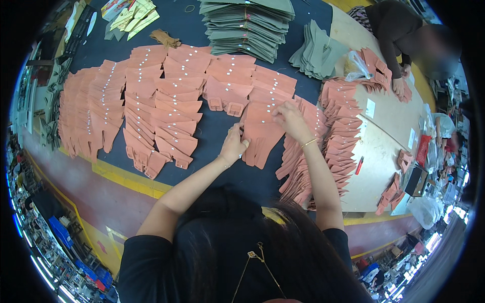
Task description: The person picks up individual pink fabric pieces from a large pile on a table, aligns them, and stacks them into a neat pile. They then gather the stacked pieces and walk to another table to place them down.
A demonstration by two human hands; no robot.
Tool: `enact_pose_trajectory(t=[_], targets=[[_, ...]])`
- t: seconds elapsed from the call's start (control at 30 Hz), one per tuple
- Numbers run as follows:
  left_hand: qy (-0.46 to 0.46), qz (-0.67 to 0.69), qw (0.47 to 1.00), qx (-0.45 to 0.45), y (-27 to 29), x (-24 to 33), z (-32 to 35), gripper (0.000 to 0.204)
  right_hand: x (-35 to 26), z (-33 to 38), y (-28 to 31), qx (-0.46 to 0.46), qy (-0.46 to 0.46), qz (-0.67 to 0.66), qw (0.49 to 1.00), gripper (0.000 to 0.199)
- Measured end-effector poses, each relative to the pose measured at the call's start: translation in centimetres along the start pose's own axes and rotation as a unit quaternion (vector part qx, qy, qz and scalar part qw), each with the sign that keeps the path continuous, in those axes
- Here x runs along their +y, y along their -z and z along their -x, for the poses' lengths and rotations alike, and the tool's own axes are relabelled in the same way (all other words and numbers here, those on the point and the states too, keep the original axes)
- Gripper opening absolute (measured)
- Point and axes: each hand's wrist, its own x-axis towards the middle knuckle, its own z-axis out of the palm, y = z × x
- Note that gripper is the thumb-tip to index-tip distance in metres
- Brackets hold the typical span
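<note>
In front of me, several salmon-coloured cut fabric pieces [261,137] lie in a fanned stack, small white stickers along their upper edges. My left hand [234,144] is closed on the left edge of that stack. Above its upper right part, my right hand [291,119] is bent with the fingertips drawn together; whether anything small is between them is hidden. More salmon fabric pieces [106,101] with white stickers overlap in long rows to the left, and another row [336,136] runs down on the right.
A tall pile of grey-green fabric pieces [246,25] stands at the back, with a smaller grey-green bundle [317,50] to its right. Yellow pieces [134,17] lie far left. At the far right, another person [399,30] leans over the table. A red pen [359,165] lies on the pale board.
</note>
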Motion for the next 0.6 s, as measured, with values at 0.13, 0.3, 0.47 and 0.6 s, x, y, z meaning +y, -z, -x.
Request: enact_pose_trajectory(t=[0.13,0.3,0.47,0.6], targets=[[0.011,0.027,0.999,0.021,-0.4,0.0,0.2,0.045,-0.9,0.9,-1.9,-0.015,-0.036,0.083,0.996,0.018],[0.018,0.035,0.999,0.026,0.3,0.8,-1.1,0.027,-0.5,0.7,-2.1,-0.034,-0.057,0.075,0.995,0.013],[0.038,0.095,0.994,0.027,0.3,1.5,-2.8,0.025,0.8,0.2,-2.3,-0.018,-0.082,-0.005,0.996,0.013],[0.016,0.055,0.996,0.071,-0.5,0.8,-4.5,0.025,1.0,0.1,-2.5,0.016,-0.084,0.029,0.996,0.017]])
